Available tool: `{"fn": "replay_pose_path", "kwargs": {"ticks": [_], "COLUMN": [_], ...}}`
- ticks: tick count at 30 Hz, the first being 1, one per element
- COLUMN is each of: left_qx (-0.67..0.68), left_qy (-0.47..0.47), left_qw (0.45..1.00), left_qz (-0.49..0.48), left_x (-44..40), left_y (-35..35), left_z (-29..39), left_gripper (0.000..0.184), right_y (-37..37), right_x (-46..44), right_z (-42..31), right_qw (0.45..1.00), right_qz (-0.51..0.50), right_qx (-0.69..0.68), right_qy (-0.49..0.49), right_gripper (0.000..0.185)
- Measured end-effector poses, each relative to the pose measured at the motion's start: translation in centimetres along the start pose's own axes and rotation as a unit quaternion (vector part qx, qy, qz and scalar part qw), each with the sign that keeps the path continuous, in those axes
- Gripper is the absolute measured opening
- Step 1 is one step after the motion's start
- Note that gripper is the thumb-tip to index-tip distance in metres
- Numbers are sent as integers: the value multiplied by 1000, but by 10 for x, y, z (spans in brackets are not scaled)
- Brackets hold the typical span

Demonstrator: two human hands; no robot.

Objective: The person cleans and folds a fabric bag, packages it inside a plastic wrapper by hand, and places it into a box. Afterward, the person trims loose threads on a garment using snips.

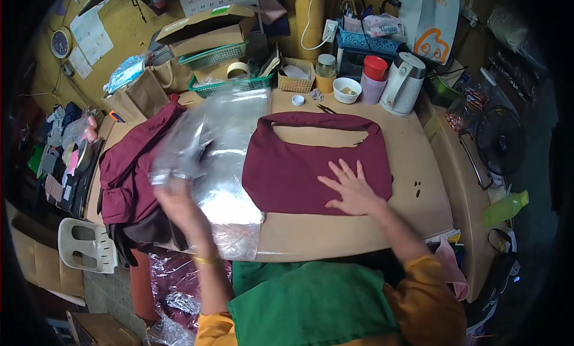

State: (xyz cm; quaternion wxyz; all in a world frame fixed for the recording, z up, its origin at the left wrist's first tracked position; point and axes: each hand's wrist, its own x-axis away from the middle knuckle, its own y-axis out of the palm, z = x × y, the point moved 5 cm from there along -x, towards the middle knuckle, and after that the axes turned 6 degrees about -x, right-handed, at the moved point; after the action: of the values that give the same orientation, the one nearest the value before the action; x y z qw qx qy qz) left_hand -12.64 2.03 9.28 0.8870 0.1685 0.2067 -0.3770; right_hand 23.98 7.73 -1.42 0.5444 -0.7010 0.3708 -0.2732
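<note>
A maroon fabric shoulder bag (299, 178) lies flat on the table, its wide strap looped at the far side. My right hand (353, 190) rests on the lower right of that bag with fingers spread. At the left, my left hand (179, 205) pinches the near edge of a clear plastic bag (185, 148), which is lifted and blurred by motion. Beneath it lies a stack of flat clear plastic bags (233, 178), just left of the maroon bag. More maroon fabric pieces (134, 157) are piled on the table's left side, beyond my left hand.
Along the back stand green baskets (233, 86), a jar (326, 71), a white bowl (347, 90), a red-lidded cup (373, 77) and a white kettle (403, 86). Small scissors (326, 108) lie behind the bag. A white plastic stool (88, 247) is at the left.
</note>
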Motion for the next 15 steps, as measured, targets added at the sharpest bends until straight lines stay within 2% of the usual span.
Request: {"fn": "replay_pose_path", "kwargs": {"ticks": [1, 3, 4, 5, 6, 8, 10, 14, 15], "left_qx": [-65, -187, -284, -347, -342, -470, -520, -503, -488], "left_qy": [11, 58, 115, 145, 148, 163, 93, 141, 186], "left_qw": [996, 960, 906, 869, 869, 822, 801, 800, 804], "left_qz": [-68, -199, -293, -322, -326, -276, -282, -297, -285], "left_x": [31, 96, 107, 114, 116, 107, 88, 104, 117], "left_y": [30, 88, 113, 129, 136, 136, 132, 158, 168], "left_z": [-11, -32, -17, -33, -52, -82, -89, -55, -54], "left_gripper": [47, 59, 53, 46, 46, 44, 48, 54, 61], "right_y": [5, 10, 15, 17, 18, 20, 21, 28, 32], "right_x": [2, 1, 2, 3, 4, 9, 14, 5, 3], "right_z": [-10, -25, -32, -35, -35, -37, -40, -47, -49], "right_qw": [1000, 997, 996, 993, 989, 984, 978, 969, 970], "right_qz": [-1, 18, 15, 27, 42, 45, 37, 49, 42], "right_qx": [3, -13, -13, -19, -24, -29, -36, -35, -18], "right_qy": [1, 78, 83, 112, 143, 168, 204, 242, 240], "right_gripper": [72, 70, 70, 70, 69, 69, 69, 72, 74]}}
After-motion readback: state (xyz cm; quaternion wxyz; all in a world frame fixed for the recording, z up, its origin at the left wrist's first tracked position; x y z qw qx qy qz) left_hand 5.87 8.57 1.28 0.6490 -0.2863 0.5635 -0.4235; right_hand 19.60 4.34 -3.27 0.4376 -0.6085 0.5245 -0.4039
